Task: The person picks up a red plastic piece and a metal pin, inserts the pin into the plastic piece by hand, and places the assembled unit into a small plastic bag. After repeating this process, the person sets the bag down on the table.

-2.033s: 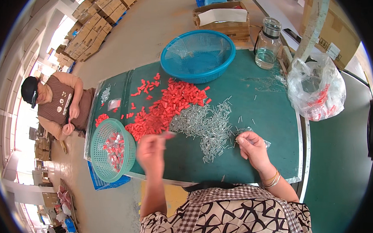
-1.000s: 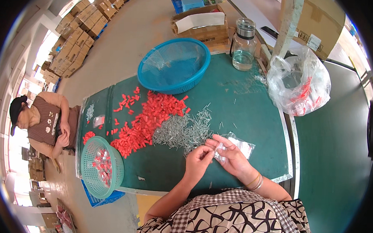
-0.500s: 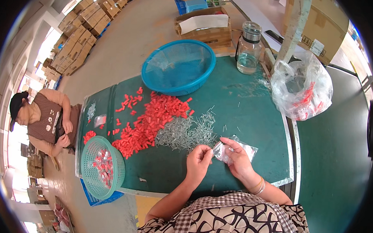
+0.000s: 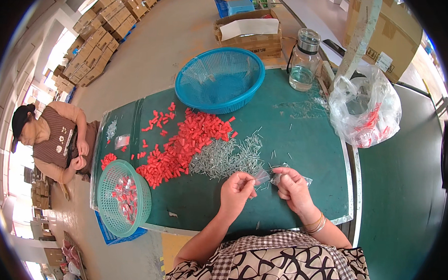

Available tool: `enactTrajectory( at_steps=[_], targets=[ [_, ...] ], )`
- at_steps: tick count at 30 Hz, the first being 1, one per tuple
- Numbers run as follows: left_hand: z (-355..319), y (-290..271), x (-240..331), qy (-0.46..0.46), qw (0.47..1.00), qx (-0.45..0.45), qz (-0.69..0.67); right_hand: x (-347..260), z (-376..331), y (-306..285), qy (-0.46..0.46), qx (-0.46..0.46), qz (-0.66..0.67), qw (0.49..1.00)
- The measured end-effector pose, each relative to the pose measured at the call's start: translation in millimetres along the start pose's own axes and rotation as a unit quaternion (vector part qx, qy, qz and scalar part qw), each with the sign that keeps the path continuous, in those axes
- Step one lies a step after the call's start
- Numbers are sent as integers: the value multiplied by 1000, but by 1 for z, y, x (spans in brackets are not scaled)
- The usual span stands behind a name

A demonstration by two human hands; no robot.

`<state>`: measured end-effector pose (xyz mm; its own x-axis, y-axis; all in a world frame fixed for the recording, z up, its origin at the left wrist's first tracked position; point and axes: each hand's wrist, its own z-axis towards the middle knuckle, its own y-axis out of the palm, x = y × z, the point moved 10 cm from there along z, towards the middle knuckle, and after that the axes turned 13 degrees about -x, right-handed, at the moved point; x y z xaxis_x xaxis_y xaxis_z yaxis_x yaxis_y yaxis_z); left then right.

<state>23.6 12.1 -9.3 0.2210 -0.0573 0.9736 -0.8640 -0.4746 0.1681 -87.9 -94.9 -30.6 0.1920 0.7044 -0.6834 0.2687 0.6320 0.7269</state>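
Caps (image 4: pixel 184 146) lie left of pins (image 4: pixel 226 160), basket (image 4: pixel 219 79) behind.

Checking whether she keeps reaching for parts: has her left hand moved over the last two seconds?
Yes. The left hand left the edge of the red caps pile, moving rightward to meet the right hand at the small clear bag.

Left hand (image 4: pixel 237 188) and right hand (image 4: pixel 292 188) close together, fingers pinched, forearms bent inward.
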Motion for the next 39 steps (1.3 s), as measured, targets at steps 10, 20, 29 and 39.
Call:
enactTrajectory(
  at_steps=[10,20,29,39],
  targets=[
    [0,23,-18,25,996,-48,-69,16,10,29,36,4,-182,983],
    [-4,27,-32,2,979,-87,-186,-7,-11,45,-33,22,-473,880],
    [-8,-29,8,75,989,62,-110,-6,5,9,37,14,47,998],
    [-12,-8,17,58,998,18,12,-12,5,12,39,-4,135,990]
  ],
)
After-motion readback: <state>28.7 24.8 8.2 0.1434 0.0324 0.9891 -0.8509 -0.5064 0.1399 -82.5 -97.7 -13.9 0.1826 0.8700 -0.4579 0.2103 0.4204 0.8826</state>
